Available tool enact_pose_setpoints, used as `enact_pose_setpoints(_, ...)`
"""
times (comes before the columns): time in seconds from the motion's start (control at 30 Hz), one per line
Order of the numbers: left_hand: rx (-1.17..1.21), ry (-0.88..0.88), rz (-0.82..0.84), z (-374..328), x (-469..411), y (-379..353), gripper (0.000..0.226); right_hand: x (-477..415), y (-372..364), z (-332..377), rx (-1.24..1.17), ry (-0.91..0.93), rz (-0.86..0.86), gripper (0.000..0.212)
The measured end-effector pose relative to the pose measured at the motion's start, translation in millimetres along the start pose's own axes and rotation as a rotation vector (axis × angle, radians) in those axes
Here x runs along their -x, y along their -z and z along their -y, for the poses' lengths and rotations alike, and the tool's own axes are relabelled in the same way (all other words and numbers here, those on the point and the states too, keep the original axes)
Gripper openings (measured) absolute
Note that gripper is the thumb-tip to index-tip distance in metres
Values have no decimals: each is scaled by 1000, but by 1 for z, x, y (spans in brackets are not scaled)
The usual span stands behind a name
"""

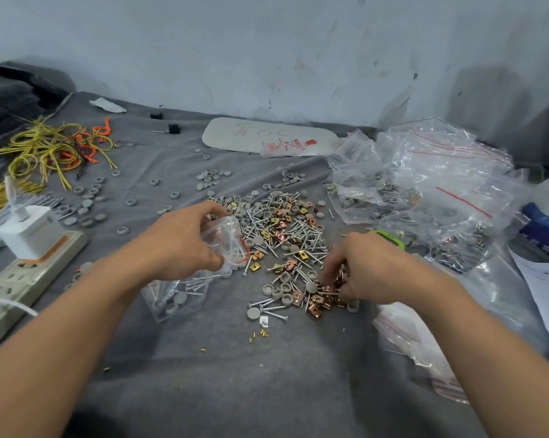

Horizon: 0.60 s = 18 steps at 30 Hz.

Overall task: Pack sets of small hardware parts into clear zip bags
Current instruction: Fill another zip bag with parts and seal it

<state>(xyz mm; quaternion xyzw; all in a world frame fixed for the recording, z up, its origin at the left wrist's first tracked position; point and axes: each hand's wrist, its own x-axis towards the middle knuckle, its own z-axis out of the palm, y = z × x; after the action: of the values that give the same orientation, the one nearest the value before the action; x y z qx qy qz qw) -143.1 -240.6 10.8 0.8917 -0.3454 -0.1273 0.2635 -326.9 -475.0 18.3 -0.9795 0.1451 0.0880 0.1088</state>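
Observation:
A heap of small parts (pixel 279 229) lies mid-table: silver screws, grey round caps and gold or copper clips. My left hand (pixel 184 241) grips the mouth of a clear zip bag (pixel 232 240) with a red seal line, at the heap's left edge. The bag's lower part (pixel 175 295) lies on the cloth and holds screws and grey caps. My right hand (pixel 364 273) is curled over the copper clips (pixel 322 300) at the heap's near right corner, fingertips down among them, pinching some.
A pile of filled zip bags (pixel 424 191) sits at the right, empty bags (pixel 418 346) near my right forearm. A power strip with a white charger (pixel 29 235) is at the left. Yellow and orange wires (pixel 55 147) lie far left. Loose grey caps (pixel 89 203) dot the cloth.

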Motion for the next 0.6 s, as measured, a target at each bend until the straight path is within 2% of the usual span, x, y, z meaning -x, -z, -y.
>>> enact_pose_setpoints(0.17,-23,13,6,-3,2,-1,83,-3,-17,3,-17,14,-24,23)
enact_pose_setpoints(0.27,-39,19,9,-3,3,-1,82,-2,-17,1,-113,-30,-75,28)
enact_pose_setpoints(0.6,-61,-7,10,-3,3,-2,84,2,-2,12,-492,-154,-207,21)
